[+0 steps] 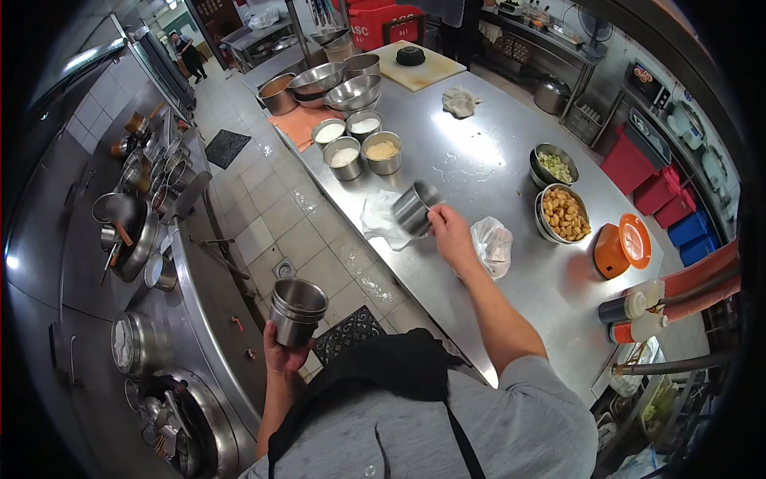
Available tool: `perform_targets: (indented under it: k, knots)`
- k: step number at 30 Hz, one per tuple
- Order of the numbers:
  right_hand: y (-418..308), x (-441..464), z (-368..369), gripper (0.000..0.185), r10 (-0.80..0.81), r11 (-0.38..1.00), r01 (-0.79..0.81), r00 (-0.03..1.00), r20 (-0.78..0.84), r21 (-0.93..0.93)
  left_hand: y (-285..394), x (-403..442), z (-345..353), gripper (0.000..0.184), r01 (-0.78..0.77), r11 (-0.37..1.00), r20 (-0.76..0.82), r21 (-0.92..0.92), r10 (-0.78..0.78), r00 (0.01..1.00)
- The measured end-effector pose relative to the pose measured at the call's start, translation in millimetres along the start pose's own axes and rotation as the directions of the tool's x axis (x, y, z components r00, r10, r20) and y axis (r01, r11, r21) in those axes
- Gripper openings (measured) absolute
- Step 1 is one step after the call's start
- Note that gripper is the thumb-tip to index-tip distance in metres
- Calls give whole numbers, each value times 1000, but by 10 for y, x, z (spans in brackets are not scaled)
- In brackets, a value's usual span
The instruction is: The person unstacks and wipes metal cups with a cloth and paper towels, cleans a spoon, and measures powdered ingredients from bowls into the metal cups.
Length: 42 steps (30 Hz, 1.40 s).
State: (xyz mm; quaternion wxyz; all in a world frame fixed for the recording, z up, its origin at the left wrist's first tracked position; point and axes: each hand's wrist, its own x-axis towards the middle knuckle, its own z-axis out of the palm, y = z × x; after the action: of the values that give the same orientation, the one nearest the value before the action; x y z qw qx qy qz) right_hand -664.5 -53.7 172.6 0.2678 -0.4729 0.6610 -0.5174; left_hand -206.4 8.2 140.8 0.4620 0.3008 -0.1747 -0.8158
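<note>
Long, flat stainless-steel worktable (495, 191): runs diagonally across the view. White rectangular cutting board (395, 76): lies at the far end, beside wide, shiny steel mixing bowls (355, 94). Round silver bowl of golden-brown chunks (563, 213): sits near the right edge, just beside a round silver bowl of pale green pieces (554, 166).

Four upright silver cylindrical containers (384, 164): stand together along the left edge, three with white contents, one with tan. Knotted translucent plastic bag (491, 249): rests near the right forearm.

Stack of nested silver cylindrical steel cups (299, 310): held in the left hand (289, 350), clear of the worktable, above the floor. Points mouth upward; keeps long axis near upright. Looks smooth and polished, with a dark grey interior and ringed rims below the top one. Left hand: curls around the lower side of the stack.

Single silver cylindrical steel cup (413, 211): held in the right hand (452, 236), at a crumpled white sheet (378, 217) near the worktable's left edge. Slants along its long axis; cannot tell mouth direction or contact with the sheet. Looks glossy, with grey streaked reflections. Right hand: pinches the cup between thumb and fingers.
</note>
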Motion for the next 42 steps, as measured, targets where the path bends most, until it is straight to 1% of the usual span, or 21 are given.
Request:
perform_targets:
  k: [3, 4, 7, 8, 9, 10, 11, 13, 16, 18, 21, 22, 23, 25, 26, 29, 30, 34, 37, 39, 42]
  knots:
    - [293, 337, -200, 19, -251, 913, 218, 967, -51, -345, -108, 109, 15, 81, 44, 996, -41, 78, -41, 998]
    - [304, 387, -220, 23, -168, 920, 130, 983, -72, -369, -134, 151, 110, 80, 50, 991, -28, 123, -47, 999]
    - [108, 170, -45, 34, -396, 871, 330, 910, -123, -363, -172, 272, 307, 80, 63, 971, 16, 230, -68, 998]
    - [-236, -16, 8, 39, -161, 974, 174, 982, 95, -144, -185, 302, 382, 80, 66, 967, 25, 248, -74, 997]
    - [-555, -230, 120, 44, 34, 998, -50, 935, 352, 37, -199, 319, 455, 79, 67, 962, 34, 265, -79, 996]
    - [-626, -450, 342, 50, -77, 981, -15, 884, 461, 192, -212, 337, 532, 80, 72, 958, 49, 277, -89, 995]
    - [-728, -697, 500, 48, -137, 978, 33, 849, 510, 207, -220, 361, 619, 80, 75, 954, 66, 291, -98, 993]
    - [-882, -869, 619, 42, -176, 984, 123, 684, 708, 126, -192, 396, 766, 82, 83, 945, 92, 317, -117, 989]
    - [-919, -986, 701, 44, -201, 978, 120, 741, 641, 169, -134, 345, 891, 86, 127, 938, 118, 322, -172, 978]
    - [-876, -1028, 753, 44, -205, 963, 52, 776, 596, 263, 67, 346, 874, 88, 173, 940, 160, 296, -227, 961]
    - [-874, -1144, 844, 45, -221, 941, 15, 784, 580, 337, 464, 329, 1024, 85, 30, 685, 307, 728, -365, 879]
    - [-889, -1183, 882, 46, -230, 936, 12, 778, 585, 351, 531, 444, 977, 70, -83, 567, 322, 820, -337, 885]
    - [-911, -1213, 924, 46, -228, 943, 11, 749, 622, 333, 575, 459, 921, 69, -79, 473, 260, 878, -330, 908]
    - [-958, -1250, 973, 47, -224, 955, 16, 692, 686, 296, 653, 410, 1174, 67, -59, 267, 141, 962, -298, 944]
    - [-979, -1272, 967, 47, -234, 956, 29, 679, 696, 293, 595, 405, 1156, 57, -158, 279, 230, 947, -249, 941]
    - [-1012, -1319, 948, 47, -264, 953, 65, 662, 701, 297, 469, 307, 1156, 50, -140, 271, 200, 952, -210, 957]
    - [-995, -1343, 934, 47, -273, 950, 73, 669, 692, 304, 424, 274, 1165, 42, -154, 310, 222, 938, -197, 955]
    - [-942, -1439, 876, 46, -282, 938, 53, 695, 662, 343, 392, 236, 1140, 38, -140, 250, 192, 958, -196, 962]
    - [-907, -1466, 861, 42, -259, 957, 97, 711, 654, 273, 424, 235, 1178, 35, -161, 145, 186, 976, -182, 965]
    - [-920, -1497, 858, 39, -300, 949, 167, 742, 600, 267, 429, 177, 1285, 35, -182, 77, 192, 980, -161, 968]
    - [-933, -1558, 867, 35, -325, 941, 209, 773, 545, 265, 415, 134, 1289, 35, -212, 64, 219, 975, -135, 966]
